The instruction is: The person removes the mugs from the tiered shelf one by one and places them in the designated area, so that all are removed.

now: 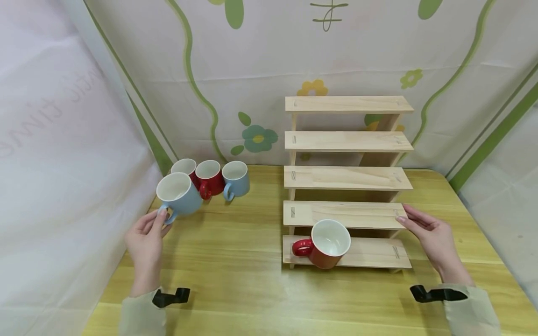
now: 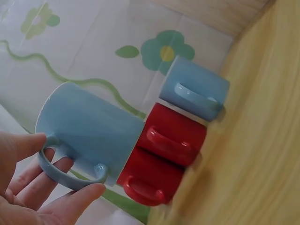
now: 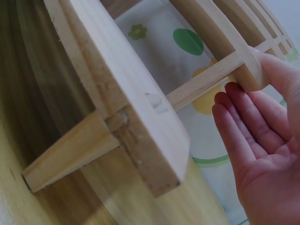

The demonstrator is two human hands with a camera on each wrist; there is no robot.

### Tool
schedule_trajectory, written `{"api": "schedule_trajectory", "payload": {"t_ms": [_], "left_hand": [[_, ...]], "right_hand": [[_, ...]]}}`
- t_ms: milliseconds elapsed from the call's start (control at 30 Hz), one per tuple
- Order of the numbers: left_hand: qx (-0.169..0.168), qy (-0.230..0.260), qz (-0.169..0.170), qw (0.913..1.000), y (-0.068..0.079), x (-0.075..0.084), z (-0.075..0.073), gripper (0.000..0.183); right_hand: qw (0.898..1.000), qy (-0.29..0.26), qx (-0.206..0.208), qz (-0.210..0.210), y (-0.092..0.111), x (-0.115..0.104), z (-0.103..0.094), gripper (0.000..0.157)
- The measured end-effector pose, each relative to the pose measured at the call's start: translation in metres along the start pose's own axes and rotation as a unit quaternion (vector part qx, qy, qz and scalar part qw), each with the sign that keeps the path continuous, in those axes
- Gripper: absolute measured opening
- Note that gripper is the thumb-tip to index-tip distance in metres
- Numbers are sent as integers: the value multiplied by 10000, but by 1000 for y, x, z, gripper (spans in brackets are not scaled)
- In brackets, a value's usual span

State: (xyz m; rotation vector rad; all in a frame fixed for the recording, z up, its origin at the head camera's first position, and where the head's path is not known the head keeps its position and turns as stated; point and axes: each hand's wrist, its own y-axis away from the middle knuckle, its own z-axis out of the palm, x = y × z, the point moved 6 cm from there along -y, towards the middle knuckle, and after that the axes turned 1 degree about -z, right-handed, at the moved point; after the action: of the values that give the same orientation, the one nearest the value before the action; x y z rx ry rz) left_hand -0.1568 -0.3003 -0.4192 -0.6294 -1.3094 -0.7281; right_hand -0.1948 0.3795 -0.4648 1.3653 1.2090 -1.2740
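By its handle, my left hand (image 1: 146, 238) holds a light blue mug (image 1: 180, 193) above the table's left side. In the left wrist view this blue mug (image 2: 89, 129) overlaps a row of mugs behind it. At the right, my right hand (image 1: 433, 238) grips the end of the second-lowest board of a stepped wooden rack (image 1: 349, 178). Its thumb lies on top of the board, with the fingers below, as the right wrist view shows on the board end (image 3: 253, 70). A red mug (image 1: 325, 247) with a white inside stands on the lowest board, handle pointing left.
At the back left, a red mug (image 1: 210, 178), a second blue mug (image 1: 236, 179) and another partly hidden red mug (image 1: 183, 166) stand in a row. The wooden table (image 1: 235, 280) meets a patterned cloth wall (image 1: 252, 60) behind, with white cloth at both sides.
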Motion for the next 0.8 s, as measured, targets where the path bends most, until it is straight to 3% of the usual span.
{"api": "schedule_trajectory", "payload": {"t_ms": [433,800], "left_hand": [[296,181,-414,9985,-6,-43,-21,24],[352,347,-379,9981,-10,-58,-25,19]], "right_hand": [[9996,-268,-12,-96,0,0,2,48],[9993,-334,-51,-150,1,0,3,46]]}}
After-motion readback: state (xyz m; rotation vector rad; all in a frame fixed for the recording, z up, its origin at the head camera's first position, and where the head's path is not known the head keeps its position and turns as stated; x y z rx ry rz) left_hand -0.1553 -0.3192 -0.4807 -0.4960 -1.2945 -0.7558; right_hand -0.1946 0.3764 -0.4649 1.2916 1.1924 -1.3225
